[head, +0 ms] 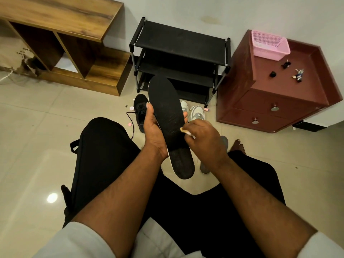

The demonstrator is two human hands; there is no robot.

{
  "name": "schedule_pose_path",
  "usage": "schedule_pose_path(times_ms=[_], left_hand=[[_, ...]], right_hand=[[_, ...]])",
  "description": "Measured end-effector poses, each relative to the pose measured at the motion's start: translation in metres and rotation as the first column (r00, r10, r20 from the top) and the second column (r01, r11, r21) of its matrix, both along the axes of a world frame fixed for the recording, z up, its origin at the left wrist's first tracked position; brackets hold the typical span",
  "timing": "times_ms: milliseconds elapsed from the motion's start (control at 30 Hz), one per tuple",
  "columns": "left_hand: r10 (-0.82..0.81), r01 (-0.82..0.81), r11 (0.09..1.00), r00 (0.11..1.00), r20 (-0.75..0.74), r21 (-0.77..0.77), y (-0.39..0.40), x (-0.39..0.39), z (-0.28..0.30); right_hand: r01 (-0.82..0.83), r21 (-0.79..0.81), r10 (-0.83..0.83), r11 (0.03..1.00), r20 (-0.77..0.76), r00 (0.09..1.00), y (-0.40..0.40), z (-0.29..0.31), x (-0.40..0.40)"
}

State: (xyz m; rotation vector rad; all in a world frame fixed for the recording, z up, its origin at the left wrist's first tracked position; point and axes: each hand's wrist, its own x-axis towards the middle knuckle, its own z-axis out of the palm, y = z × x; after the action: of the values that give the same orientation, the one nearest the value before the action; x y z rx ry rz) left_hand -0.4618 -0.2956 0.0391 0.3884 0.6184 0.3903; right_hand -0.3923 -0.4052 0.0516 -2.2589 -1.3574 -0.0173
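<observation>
1. We hold one long black insole (pixel 167 116) with a thin white rim, flat and dusty. It is up over the gap between our knees, heel end near and toe end far.
2. Our left hand (pixel 152 127) grips the insole from its left edge. The thumb lies on the black face, and one fingertip shows past the right edge.
3. Our right hand (pixel 202 135) has its fingers curled, pinching one small pale wipe (pixel 186 131) against the insole's right edge, about midway along.
4. The insole's toe edge overlaps the lower shelves of the one black metal-framed shoe rack (pixel 178 40) far ahead; we cannot tell the gap between them.
5. One black lace-up shoe (pixel 140 110) stands on the floor just left of the insole, its lace trailing towards us.
6. Two white sneakers (pixel 197 112) sit just right of the insole, in front of the rack.
7. Far right stands one dark red cabinet (pixel 279 101) with two drawers, two round knobs and one pink mesh basket (pixel 270 43) on top.
8. The pale tiled floor (pixel 37 127) lies open to the near left, beside our left knee.
</observation>
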Motion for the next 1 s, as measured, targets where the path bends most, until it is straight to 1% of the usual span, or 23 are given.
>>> schedule_pose_path(times_ms=[67, 200, 267, 333, 400, 467, 500, 533, 567, 600, 633, 667, 700, 733, 800, 900, 1000], left_hand=[[0.02, -0.02, 1.0, 1.0, 0.001, -0.02, -0.001, 0.001, -0.001], [0.092, -0.093, 0.995, 0.995, -0.035, -0.031, 0.002, 0.003, -0.004], [0.087, -0.088, 0.996, 0.996, -0.032, -0.026, 0.003, 0.003, -0.006], [0.076, -0.077, 0.997, 0.997, -0.027, -0.025, 0.002, 0.003, -0.005], [0.08, -0.081, 0.996, 0.997, -0.007, -0.041, 0.002, 0.002, -0.004], [0.096, -0.094, 0.994, 0.995, 0.021, -0.058, 0.003, 0.001, -0.002], [0.106, -0.104, 0.993, 0.994, 0.038, -0.062, 0.004, 0.001, -0.002], [0.112, -0.108, 0.992, 0.992, 0.056, -0.059, 0.005, 0.001, -0.003], [0.113, -0.11, 0.993, 0.991, 0.065, -0.053, 0.006, 0.001, -0.004], [0.116, -0.112, 0.992, 0.991, 0.073, -0.053, 0.007, 0.001, -0.005], [0.123, -0.119, 0.991, 0.989, 0.083, -0.059, 0.007, 0.002, -0.006], [0.133, -0.126, 0.989, 0.986, 0.096, -0.073, 0.008, 0.002, -0.007], [0.135, -0.125, 0.988, 0.985, 0.111, -0.089, 0.008, 0.002, -0.008], [0.116, -0.103, 0.989, 0.985, 0.129, -0.105, 0.008, 0.002, -0.009], [0.015, 0.002, 0.993, 0.988, 0.154, -0.114, 0.004, 0.003, -0.008], [-0.135, 0.152, 0.984, 0.974, 0.181, -0.087, -0.007, 0.004, -0.007], [-0.208, 0.228, 0.969, 0.961, 0.181, -0.096, -0.014, 0.002, -0.006]], right_hand=[[0.002, 0.006, -0.002, 1.0, 0.014, 1.0, -0.001, 0.001, -0.002], [-0.183, 0.02, 0.183, 0.983, 0.009, 0.983, 0.002, 0.006, -0.033], [-0.209, 0.017, 0.209, 0.978, 0.012, 0.978, -0.001, 0.005, -0.039], [-0.151, 0.0, 0.151, 0.988, -0.005, 0.988, -0.007, -0.001, -0.028], [-0.027, -0.002, 0.027, 1.0, -0.059, 0.998, -0.014, -0.007, -0.011], [0.141, 0.09, -0.123, 0.986, -0.179, 0.976, -0.02, -0.008, -0.001], [0.253, 0.151, -0.201, 0.956, -0.293, 0.935, -0.021, -0.006, 0.0], [0.38, 0.193, -0.265, 0.905, -0.443, 0.856, -0.021, -0.003, -0.002], [0.508, 0.212, -0.294, 0.835, -0.608, 0.737, -0.02, 0.001, -0.006], [0.618, 0.203, -0.276, 0.76, -0.759, 0.59, -0.018, 0.004, -0.012], [0.696, 0.175, -0.233, 0.696, -0.862, 0.449, -0.015, 0.005, -0.018], [0.745, 0.143, -0.203, 0.651, -0.914, 0.353, -0.013, 0.005, -0.026], [0.774, 0.127, -0.198, 0.621, -0.929, 0.312, -0.01, 0.006, -0.033], [0.793, 0.126, -0.204, 0.596, -0.932, 0.301, -0.008, 0.007, -0.038], [0.811, 0.161, -0.209, 0.563, -0.921, 0.329, -0.005, 0.009, -0.041], [0.785, 0.241, -0.221, 0.57, -0.876, 0.43, -0.001, 0.01, -0.033], [0.748, 0.31, -0.176, 0.586, -0.853, 0.492, 0.005, 0.012, -0.025]])
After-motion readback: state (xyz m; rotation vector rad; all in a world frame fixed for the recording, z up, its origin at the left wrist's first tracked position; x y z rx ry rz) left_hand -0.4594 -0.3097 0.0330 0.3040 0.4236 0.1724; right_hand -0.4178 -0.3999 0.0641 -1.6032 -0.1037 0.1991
